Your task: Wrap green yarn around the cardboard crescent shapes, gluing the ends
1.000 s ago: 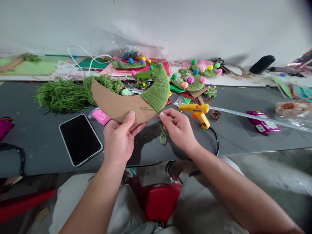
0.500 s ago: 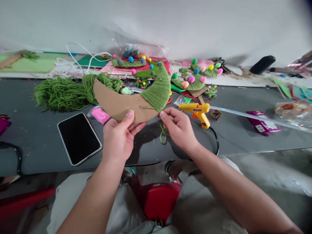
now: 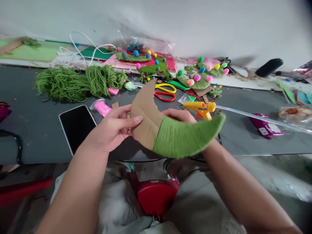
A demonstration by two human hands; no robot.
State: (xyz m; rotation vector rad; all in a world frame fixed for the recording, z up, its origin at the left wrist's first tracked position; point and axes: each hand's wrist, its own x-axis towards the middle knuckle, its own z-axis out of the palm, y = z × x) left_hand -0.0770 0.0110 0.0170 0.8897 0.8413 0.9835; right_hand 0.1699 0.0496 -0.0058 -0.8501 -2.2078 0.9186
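Observation:
A cardboard crescent [image 3: 145,112] is held up over the table, its right half wound with green yarn [image 3: 185,136]. My left hand [image 3: 117,125] grips the bare brown part, thumb on the near face and fingers behind. Behind the wrapped half is my right hand [image 3: 179,114]; only its upper edge shows above the yarn, and its fingertips are hidden. The yarn's loose end cannot be seen. A yellow glue gun [image 3: 200,106] lies just beyond my right hand. Scissors [image 3: 165,96] with red and yellow handles rest behind the crescent.
Bundles of green yarn [image 3: 63,84] lie at the back left, near a black-screened tablet [image 3: 76,126] and a pink packet [image 3: 102,108]. Crescents with coloured pompoms [image 3: 195,81] sit along the back. A purple packet [image 3: 265,125] is at the right.
The crescent has turned clockwise, so its wrapped half now points right and its bare tip upward. My right hand has gone behind it. The scissors have come into fuller view.

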